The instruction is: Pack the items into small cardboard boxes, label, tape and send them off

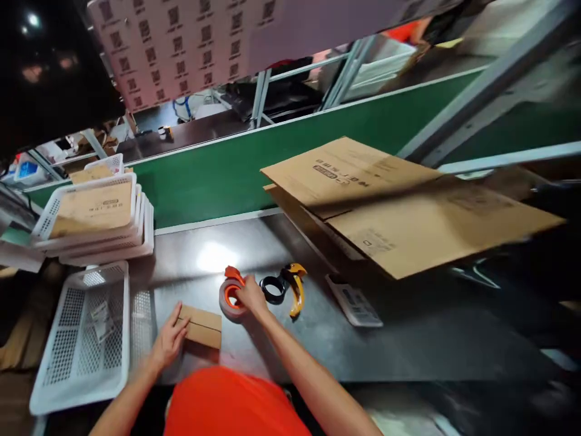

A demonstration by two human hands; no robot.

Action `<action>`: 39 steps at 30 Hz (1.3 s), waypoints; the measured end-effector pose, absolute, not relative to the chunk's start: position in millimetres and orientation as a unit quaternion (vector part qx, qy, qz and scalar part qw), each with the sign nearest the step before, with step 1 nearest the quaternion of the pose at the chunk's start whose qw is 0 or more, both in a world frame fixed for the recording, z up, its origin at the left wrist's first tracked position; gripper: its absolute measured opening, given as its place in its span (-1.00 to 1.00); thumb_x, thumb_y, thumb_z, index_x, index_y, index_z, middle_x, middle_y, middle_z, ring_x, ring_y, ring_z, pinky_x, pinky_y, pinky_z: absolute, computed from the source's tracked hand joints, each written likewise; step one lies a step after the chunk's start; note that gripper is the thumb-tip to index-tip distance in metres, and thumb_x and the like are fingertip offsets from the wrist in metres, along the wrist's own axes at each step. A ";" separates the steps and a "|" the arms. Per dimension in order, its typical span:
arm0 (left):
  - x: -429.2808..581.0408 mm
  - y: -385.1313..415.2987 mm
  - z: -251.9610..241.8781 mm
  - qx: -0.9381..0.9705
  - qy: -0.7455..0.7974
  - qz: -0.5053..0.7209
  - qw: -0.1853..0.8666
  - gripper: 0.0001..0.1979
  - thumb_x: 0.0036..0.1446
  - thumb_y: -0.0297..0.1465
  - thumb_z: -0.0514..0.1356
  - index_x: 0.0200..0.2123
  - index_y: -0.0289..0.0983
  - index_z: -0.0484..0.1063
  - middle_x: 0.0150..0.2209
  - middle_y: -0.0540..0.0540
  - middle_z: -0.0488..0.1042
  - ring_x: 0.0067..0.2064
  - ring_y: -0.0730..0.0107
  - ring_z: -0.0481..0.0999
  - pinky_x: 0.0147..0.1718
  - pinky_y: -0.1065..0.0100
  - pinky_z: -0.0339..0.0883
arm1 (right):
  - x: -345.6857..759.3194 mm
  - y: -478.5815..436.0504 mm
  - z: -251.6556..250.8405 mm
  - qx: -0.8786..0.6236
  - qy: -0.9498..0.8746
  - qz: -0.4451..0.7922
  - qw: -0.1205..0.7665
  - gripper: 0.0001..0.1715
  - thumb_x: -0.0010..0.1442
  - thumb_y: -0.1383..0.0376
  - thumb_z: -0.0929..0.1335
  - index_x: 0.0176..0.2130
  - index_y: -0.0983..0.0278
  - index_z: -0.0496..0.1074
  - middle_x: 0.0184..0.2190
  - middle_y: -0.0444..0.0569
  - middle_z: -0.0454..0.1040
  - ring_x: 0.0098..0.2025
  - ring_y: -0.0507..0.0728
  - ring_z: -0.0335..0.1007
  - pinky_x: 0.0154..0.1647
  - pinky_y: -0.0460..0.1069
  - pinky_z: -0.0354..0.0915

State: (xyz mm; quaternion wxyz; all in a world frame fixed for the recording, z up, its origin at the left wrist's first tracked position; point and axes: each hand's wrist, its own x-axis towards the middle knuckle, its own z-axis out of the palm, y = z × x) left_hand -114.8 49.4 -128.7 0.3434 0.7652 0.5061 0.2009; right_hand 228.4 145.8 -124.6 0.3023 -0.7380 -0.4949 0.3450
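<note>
My left hand (169, 340) lies with its fingers stretched flat against the left side of a small cardboard box (202, 327) on the dark table. My right hand (251, 297) is closed on an orange tape dispenser (230, 296) holding a roll of clear tape, just right of the box. A second dispenser, yellow with a black ring (285, 286), lies right beside it, untouched.
A white mesh basket (82, 339) sits at my left, with stacked baskets (97, 221) holding cardboard behind it. Flattened cartons (399, 206) overhang the table at right. A calculator (354, 301) lies near them. A green conveyor belt (236, 163) runs behind.
</note>
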 end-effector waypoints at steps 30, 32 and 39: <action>-24.1 11.6 -89.9 0.178 0.573 0.418 0.683 -0.36 -0.01 0.25 0.29 -0.34 -0.27 0.51 -0.45 -0.05 0.51 -0.44 0.36 0.46 -0.42 0.33 0.34 | 206.1 33.7 -63.0 -0.337 -0.908 0.150 0.200 -0.31 0.24 0.44 0.28 0.32 0.14 0.36 0.26 0.18 0.41 0.13 0.30 0.50 0.06 0.22 0.54; -24.5 14.9 -90.6 0.188 0.604 0.406 0.659 -0.44 0.03 0.17 0.29 -0.43 -0.26 0.47 -0.52 0.01 0.43 -0.48 0.39 0.38 -0.44 0.33 0.26 | 207.6 38.2 -53.4 -0.328 -0.917 0.165 0.153 -0.30 0.30 0.39 0.30 0.38 0.11 0.33 0.30 0.20 0.38 0.19 0.32 0.48 0.12 0.23 0.53; -47.6 32.2 -96.6 0.279 0.703 0.386 0.529 -0.76 0.22 -0.25 0.24 -0.45 -0.25 0.52 -0.47 0.01 0.47 -0.34 0.34 0.40 -0.30 0.34 0.15 | 205.5 42.0 -15.2 -0.416 -0.865 0.271 -0.072 -0.31 0.40 0.18 0.35 0.45 0.04 0.30 0.05 0.12 0.50 -0.07 0.25 0.61 0.03 0.10 0.55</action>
